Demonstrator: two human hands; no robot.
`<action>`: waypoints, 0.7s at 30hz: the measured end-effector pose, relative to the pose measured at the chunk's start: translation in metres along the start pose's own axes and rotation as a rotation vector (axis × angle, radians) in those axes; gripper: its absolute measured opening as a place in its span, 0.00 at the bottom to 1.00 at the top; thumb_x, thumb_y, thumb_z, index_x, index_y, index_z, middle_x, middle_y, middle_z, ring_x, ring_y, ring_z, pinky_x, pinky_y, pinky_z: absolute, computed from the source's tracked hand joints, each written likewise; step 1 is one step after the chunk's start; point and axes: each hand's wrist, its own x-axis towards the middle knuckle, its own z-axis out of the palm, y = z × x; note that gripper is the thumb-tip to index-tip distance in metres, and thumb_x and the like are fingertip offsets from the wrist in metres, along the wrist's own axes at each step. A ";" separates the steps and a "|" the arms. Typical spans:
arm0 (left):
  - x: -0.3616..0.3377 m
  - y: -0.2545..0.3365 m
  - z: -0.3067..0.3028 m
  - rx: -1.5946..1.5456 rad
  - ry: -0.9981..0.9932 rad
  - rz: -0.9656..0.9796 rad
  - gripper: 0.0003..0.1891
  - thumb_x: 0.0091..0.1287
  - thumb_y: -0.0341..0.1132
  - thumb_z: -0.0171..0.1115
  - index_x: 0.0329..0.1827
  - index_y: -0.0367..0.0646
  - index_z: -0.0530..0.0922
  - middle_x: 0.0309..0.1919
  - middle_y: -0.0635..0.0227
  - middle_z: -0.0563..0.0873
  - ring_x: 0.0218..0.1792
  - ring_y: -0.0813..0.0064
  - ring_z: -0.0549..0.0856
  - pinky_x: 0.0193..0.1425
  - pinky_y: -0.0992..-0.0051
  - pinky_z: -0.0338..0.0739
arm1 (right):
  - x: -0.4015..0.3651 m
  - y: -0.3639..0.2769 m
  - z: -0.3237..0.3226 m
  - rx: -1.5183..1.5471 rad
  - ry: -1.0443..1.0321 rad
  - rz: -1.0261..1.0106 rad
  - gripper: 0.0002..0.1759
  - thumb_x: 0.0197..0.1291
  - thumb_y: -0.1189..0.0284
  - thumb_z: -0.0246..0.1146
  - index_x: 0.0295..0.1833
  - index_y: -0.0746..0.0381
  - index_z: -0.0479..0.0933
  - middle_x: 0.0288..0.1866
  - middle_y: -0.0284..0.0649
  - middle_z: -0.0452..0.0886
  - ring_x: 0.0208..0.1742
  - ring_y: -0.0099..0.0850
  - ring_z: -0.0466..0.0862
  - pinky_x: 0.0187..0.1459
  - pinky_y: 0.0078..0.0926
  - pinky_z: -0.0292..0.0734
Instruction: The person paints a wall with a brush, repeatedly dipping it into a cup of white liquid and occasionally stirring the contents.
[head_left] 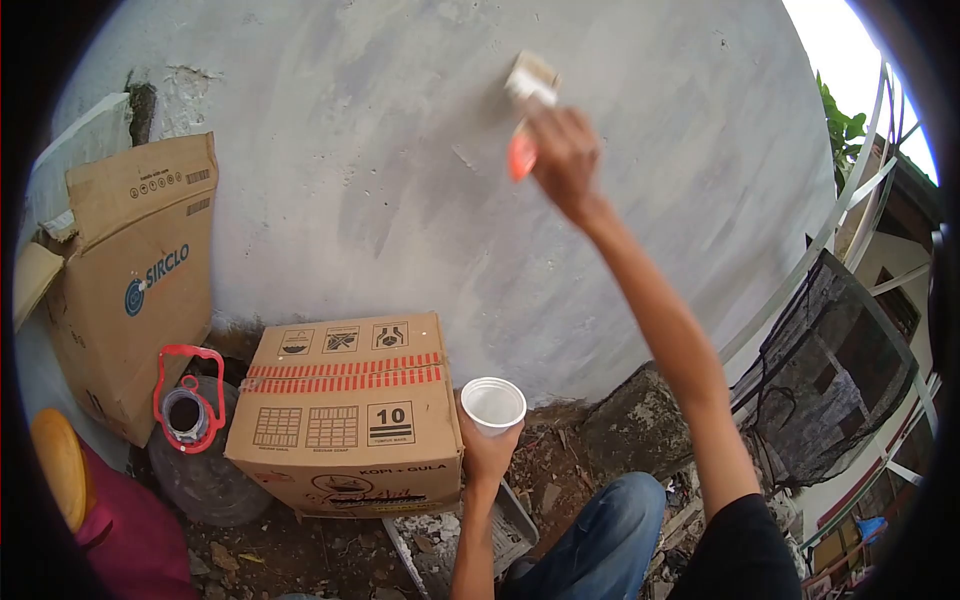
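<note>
My right hand [566,155] is raised against the wall, closed around a paintbrush [534,80] whose bristles are at the wall surface. The brush's orange-red handle end sticks out below the fist. Patchy pale grey-white strokes cover the wall [380,180]. Lower down, my left hand [487,452] is wrapped around a white plastic cup [493,403], held upright with its mouth facing me. Right beside that hand stands a closed cardboard box [345,420] with red striped tape.
At the left stand a taller cardboard box [150,280] and a clear plastic jug [215,480] with a red handle. A maroon object with a yellow top [60,470] is at lower left. A rock [640,420] lies against the wall, with black mesh [835,370] at right.
</note>
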 end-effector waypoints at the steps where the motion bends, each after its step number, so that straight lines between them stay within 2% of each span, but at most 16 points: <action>1: 0.000 0.000 0.000 -0.007 -0.002 -0.003 0.30 0.46 0.30 0.81 0.52 0.36 0.75 0.46 0.57 0.84 0.48 0.61 0.84 0.55 0.65 0.77 | -0.014 -0.023 -0.003 -0.018 -0.071 -0.029 0.26 0.46 0.77 0.66 0.56 0.65 0.79 0.51 0.45 0.83 0.43 0.38 0.81 0.44 0.33 0.78; 3: -0.001 0.000 0.000 -0.020 0.001 0.001 0.31 0.46 0.30 0.81 0.53 0.36 0.75 0.46 0.57 0.84 0.48 0.61 0.84 0.55 0.65 0.77 | -0.031 -0.064 -0.016 0.043 -0.088 -0.058 0.24 0.46 0.79 0.65 0.54 0.68 0.79 0.52 0.47 0.82 0.41 0.34 0.82 0.40 0.29 0.79; 7: -0.003 -0.006 0.000 0.002 -0.008 -0.021 0.31 0.45 0.30 0.81 0.53 0.37 0.75 0.46 0.57 0.84 0.49 0.61 0.84 0.55 0.65 0.77 | -0.057 -0.097 -0.039 0.167 -0.135 -0.002 0.24 0.45 0.80 0.66 0.54 0.69 0.79 0.49 0.47 0.83 0.41 0.35 0.83 0.41 0.29 0.79; 11: -0.003 -0.007 -0.001 0.014 -0.016 -0.012 0.32 0.45 0.30 0.81 0.54 0.37 0.75 0.47 0.57 0.84 0.49 0.60 0.84 0.55 0.64 0.77 | -0.061 -0.106 -0.067 0.382 -0.206 0.203 0.19 0.51 0.79 0.70 0.51 0.65 0.81 0.46 0.43 0.86 0.39 0.36 0.83 0.40 0.30 0.77; 16: -0.003 0.001 -0.003 0.014 -0.017 -0.003 0.31 0.45 0.30 0.81 0.53 0.37 0.75 0.47 0.56 0.83 0.49 0.60 0.84 0.55 0.64 0.77 | -0.055 -0.096 -0.052 0.834 -0.389 0.198 0.13 0.54 0.80 0.71 0.46 0.62 0.83 0.45 0.43 0.87 0.39 0.36 0.84 0.44 0.30 0.78; 19: -0.003 -0.006 -0.002 0.024 -0.017 0.017 0.31 0.45 0.30 0.81 0.53 0.37 0.75 0.46 0.57 0.84 0.49 0.61 0.84 0.55 0.64 0.77 | -0.041 -0.061 -0.020 1.131 -0.251 0.430 0.12 0.56 0.82 0.68 0.46 0.61 0.83 0.47 0.41 0.87 0.44 0.32 0.85 0.49 0.29 0.79; 21: -0.003 -0.006 -0.001 -0.002 -0.010 0.019 0.31 0.45 0.31 0.81 0.53 0.37 0.75 0.46 0.57 0.84 0.48 0.61 0.84 0.54 0.65 0.77 | -0.015 -0.017 -0.012 0.973 -0.261 0.456 0.11 0.58 0.83 0.65 0.47 0.64 0.83 0.49 0.39 0.87 0.47 0.28 0.85 0.51 0.27 0.79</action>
